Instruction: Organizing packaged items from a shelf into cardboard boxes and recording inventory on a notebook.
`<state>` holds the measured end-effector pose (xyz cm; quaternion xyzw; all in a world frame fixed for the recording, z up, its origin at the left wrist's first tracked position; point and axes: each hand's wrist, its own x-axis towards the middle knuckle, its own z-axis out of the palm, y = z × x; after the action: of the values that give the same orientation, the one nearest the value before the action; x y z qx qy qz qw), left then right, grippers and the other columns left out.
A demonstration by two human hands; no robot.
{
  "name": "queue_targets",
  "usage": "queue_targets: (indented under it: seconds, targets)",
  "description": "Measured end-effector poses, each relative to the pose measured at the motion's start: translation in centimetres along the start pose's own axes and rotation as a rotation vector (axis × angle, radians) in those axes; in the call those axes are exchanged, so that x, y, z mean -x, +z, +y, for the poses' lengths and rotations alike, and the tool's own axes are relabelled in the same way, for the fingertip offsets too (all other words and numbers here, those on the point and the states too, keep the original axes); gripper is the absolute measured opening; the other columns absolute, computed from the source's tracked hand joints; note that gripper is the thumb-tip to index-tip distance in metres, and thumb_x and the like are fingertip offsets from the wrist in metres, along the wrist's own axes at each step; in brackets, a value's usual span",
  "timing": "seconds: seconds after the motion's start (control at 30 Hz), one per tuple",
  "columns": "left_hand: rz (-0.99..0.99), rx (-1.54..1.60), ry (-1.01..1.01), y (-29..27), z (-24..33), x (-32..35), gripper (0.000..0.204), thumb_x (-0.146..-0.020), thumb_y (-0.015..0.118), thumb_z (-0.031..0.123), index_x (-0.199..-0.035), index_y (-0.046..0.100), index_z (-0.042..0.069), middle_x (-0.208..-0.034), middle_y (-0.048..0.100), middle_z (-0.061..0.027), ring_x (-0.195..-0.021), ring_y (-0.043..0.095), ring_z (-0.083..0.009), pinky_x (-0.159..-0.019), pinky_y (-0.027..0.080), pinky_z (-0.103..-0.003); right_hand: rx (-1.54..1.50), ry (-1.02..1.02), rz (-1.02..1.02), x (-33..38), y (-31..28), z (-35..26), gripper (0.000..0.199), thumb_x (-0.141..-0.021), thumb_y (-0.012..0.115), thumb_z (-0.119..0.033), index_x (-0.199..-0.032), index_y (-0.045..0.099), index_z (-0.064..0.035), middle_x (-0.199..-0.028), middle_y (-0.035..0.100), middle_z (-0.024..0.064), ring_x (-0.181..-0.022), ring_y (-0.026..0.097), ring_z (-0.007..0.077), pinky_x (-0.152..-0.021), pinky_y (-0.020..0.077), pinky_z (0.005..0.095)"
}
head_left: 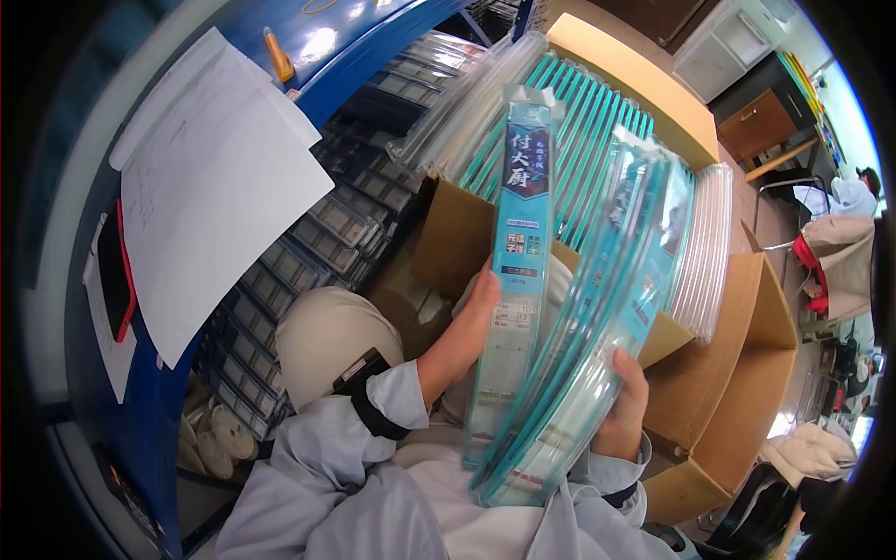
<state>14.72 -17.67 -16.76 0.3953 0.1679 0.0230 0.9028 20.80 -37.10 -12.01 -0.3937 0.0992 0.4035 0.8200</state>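
1. I have my left fingers [485,294] on the left edge of one long teal packet [525,224].
2. My right fingers [630,375] hold a bundle of similar packets [602,303] just beside it.
3. Beyond, I see an open carton [635,70] with rows of teal-edged packs [581,103].
4. To the left, I see a blue surface [369,42] carrying white papers [210,187] and a red-edged phone [114,271].

On the blue desk [364,37] at left, large white sheets of paper [215,187], a phone [115,271] in a red case beside them, and, farther up, an orange tube [277,56] near a yellow loop [319,6]. Below the desk, rows of dark-edged cases [313,241] and, lower, pale round spools [229,434] (partly in shadow). Off to the right, a white cabinet [723,47], a brown drawer front [761,123], a person [851,198] in pale blue and a beige jacket [845,252].
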Motion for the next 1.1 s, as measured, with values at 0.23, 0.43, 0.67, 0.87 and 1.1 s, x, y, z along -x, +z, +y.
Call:
queue_targets:
  seconds: [0.23, 0.43, 0.67, 0.87, 1.1]
  targets:
    - [-0.131, 0.090, 0.124, -0.5, -1.5, 0.2, 0.056, -0.099, 0.030, 0.028, -0.145, 0.009, 0.003, -0.147, 0.021, -0.0111, -0.135, 0.022, -0.0208, -0.109, 0.019, -0.031, 0.187, -0.016, -0.050, -0.7, 1.7, 0.8, 0.059, -0.077, 0.063, -0.025, -0.124, 0.043, 0.0039, -0.114, 0.058, 0.0177, -0.098, 0.060, 0.0276, -0.086, 0.0501, 0.0378]
    - [0.052, -0.305, 0.244, 0.0, -1.3, 0.2, 0.062, -0.097, 0.043, 0.019, -0.145, 0.007, 0.002, -0.147, 0.021, -0.0138, -0.134, 0.021, -0.0205, -0.109, 0.019, -0.031, 0.143, -0.048, 0.001, 0.1, 0.7, 0.7, 0.059, -0.078, 0.062, -0.028, -0.125, 0.043, 0.0029, -0.114, 0.057, 0.0175, -0.097, 0.061, 0.0280, -0.085, 0.0497, 0.0372]
    - [-0.051, -0.062, 0.240, 0.3, -0.6, -0.1, 0.061, -0.100, 0.030, 0.033, -0.145, 0.006, 0.000, -0.149, 0.017, -0.0114, -0.136, 0.019, -0.0212, -0.110, 0.015, -0.031, 0.186, -0.148, -0.011, 1.1, 1.3, -0.2, 0.062, -0.077, 0.063, -0.029, -0.125, 0.041, 0.0032, -0.111, 0.058, 0.0169, -0.096, 0.061, 0.0277, -0.083, 0.0512, 0.0368]
    - [-0.192, -0.373, 0.252, 2.9, -0.9, 1.2, 0.115, -0.079, 0.046, 0.071, -0.140, -0.014, -0.007, -0.149, -0.002, -0.0236, -0.139, 0.002, -0.0301, -0.111, 0.006, -0.035, 0.309, -0.025, -0.111, 0.2, 2.5, 0.6, 0.064, -0.077, 0.066, -0.027, -0.128, 0.041, 0.0030, -0.117, 0.056, 0.0141, -0.105, 0.057, 0.0234, -0.089, 0.0457, 0.0330]
    - [-0.356, -0.578, 0.142, 3.8, 1.9, 0.3, 0.121, -0.076, 0.051, 0.070, -0.138, -0.020, -0.005, -0.149, -0.001, -0.0223, -0.139, 0.002, -0.0306, -0.111, 0.010, -0.036, 0.485, 0.069, -0.133, 1.1, 4.2, -2.1, 0.075, -0.077, 0.070, -0.025, -0.136, 0.030, 0.0003, -0.130, 0.043, 0.0125, -0.121, 0.042, 0.0238, -0.102, 0.0317, 0.0361]
